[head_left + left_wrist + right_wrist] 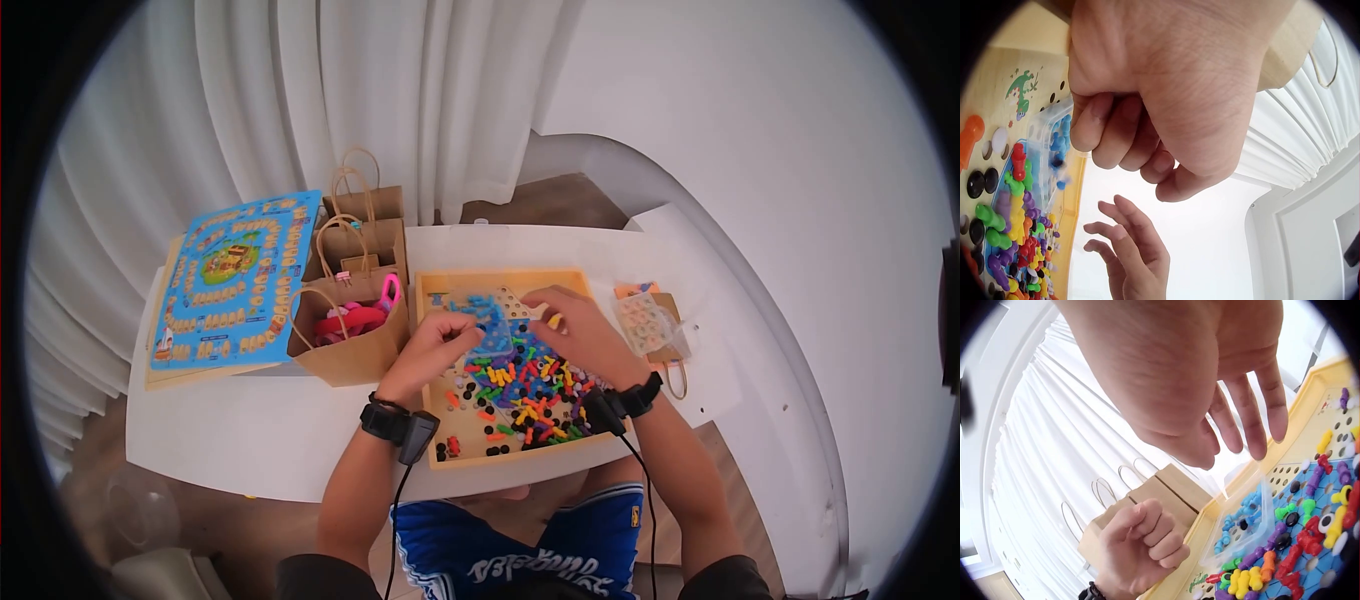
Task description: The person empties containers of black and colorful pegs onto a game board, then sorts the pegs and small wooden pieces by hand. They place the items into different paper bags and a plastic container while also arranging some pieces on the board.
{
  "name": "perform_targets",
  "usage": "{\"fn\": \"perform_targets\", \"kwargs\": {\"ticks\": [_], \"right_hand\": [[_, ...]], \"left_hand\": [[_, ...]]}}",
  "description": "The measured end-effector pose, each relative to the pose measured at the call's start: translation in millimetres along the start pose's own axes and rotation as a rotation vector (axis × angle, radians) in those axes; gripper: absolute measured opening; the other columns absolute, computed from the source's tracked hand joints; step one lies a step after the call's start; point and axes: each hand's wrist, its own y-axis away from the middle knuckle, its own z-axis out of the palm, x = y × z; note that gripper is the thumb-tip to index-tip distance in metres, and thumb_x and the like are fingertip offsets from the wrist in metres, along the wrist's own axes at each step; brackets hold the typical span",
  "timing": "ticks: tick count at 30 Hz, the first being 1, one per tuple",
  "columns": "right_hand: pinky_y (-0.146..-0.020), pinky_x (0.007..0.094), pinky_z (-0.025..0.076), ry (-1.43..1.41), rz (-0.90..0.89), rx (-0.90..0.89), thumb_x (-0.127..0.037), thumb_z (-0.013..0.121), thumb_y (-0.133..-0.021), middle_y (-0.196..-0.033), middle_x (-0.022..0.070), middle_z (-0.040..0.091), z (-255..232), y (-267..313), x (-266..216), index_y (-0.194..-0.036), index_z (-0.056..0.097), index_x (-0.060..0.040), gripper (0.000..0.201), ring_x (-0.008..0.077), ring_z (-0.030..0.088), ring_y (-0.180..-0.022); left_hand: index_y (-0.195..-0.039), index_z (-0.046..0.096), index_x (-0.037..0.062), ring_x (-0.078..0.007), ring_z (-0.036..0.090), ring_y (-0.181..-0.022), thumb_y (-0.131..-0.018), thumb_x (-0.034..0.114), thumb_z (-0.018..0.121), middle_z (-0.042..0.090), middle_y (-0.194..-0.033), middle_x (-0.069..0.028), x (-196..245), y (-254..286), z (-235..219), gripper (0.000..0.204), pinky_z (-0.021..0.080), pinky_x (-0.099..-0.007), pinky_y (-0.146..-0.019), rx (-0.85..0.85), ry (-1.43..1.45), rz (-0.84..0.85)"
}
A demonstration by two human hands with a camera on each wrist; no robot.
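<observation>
My left hand point(440, 345) point(1160, 106) point(1144, 547) is curled into a loose fist above the left side of a clear plastic box point(493, 338) point(1213, 557); no object shows in it. Blue pegs point(1060, 139) point(1250, 503) lie inside the box, with a dark one among them. Over the box's right side, my right hand point(580, 330) point(1132, 250) point(1210, 381) hovers with fingers spread and slightly bent, holding nothing visible. A small blurred blue thing point(1065, 179) shows beside the box in the left wrist view. The box stands in a yellow-rimmed tray point(425, 400).
Many coloured pegs and black and white discs point(545, 395) fill the tray. Paper bags point(350, 362) stand left, one holding pink and red things point(360, 318), beside a blue game board point(235, 280). On the right is a clear container of light rings point(645, 322). Curtains point(400, 90) hang behind.
</observation>
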Motion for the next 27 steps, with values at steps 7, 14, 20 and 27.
{"fn": "perform_targets", "kwargs": {"ticks": [7, 14, 20, 27], "right_hand": [[-0.065, 0.0267, 0.048, -0.243, 0.294, 0.066, -0.01, 0.066, -0.097, -0.088, 0.0044, 0.069, -60.6, 56.1, 78.1, -0.108, 0.071, -0.0008, 0.015, 0.0116, 0.061, -0.073], [-0.056, 0.0263, 0.035, -1.146, 0.376, 0.305, -0.013, 0.06, -0.098, -0.069, 0.0008, 0.051, -51.5, 82.8, 115.0, -0.087, 0.062, -0.0015, 0.016, 0.0097, 0.044, -0.06], [-0.055, 0.0261, 0.031, -1.293, 0.376, 0.332, -0.014, 0.061, -0.097, -0.065, -0.0031, 0.041, -35.9, 94.1, 135.6, -0.084, 0.058, -0.0026, 0.018, 0.0085, 0.037, -0.057], [-0.054, 0.0237, 0.028, -1.241, 0.386, 0.256, -0.013, 0.062, -0.097, -0.064, -0.006, 0.039, -33.8, 94.7, 139.2, -0.083, 0.059, -0.0031, 0.018, 0.0046, 0.034, -0.056]], "left_hand": [[-0.07, 0.042, 0.0064, -0.0027, 0.03, -0.063, -0.101, 0.015, 0.063, 0.034, -0.067, 0.0083, 3.8, 2.1, 2.5, 0.039, 0.024, -0.0266, -0.056, -0.003, 0.013, 0.009], [-0.069, 0.043, 0.0073, -0.0029, 0.031, -0.063, -0.101, 0.011, 0.06, 0.035, -0.067, 0.0088, -5.6, 0.7, -2.0, 0.036, 0.025, -0.0254, -0.057, 0.003, 0.099, -0.046], [-0.071, 0.045, 0.0079, -0.0023, 0.032, -0.064, -0.102, 0.009, 0.059, 0.036, -0.069, 0.0095, -5.4, 1.9, -0.9, 0.034, 0.026, -0.0244, -0.058, 0.01, 0.068, -0.101], [-0.085, 0.055, 0.0059, -0.0067, 0.046, -0.072, -0.095, 0.005, 0.068, 0.046, -0.078, 0.005, 6.6, -10.3, 19.0, 0.016, 0.039, -0.0235, -0.066, 0.022, -0.176, -0.158]]}}
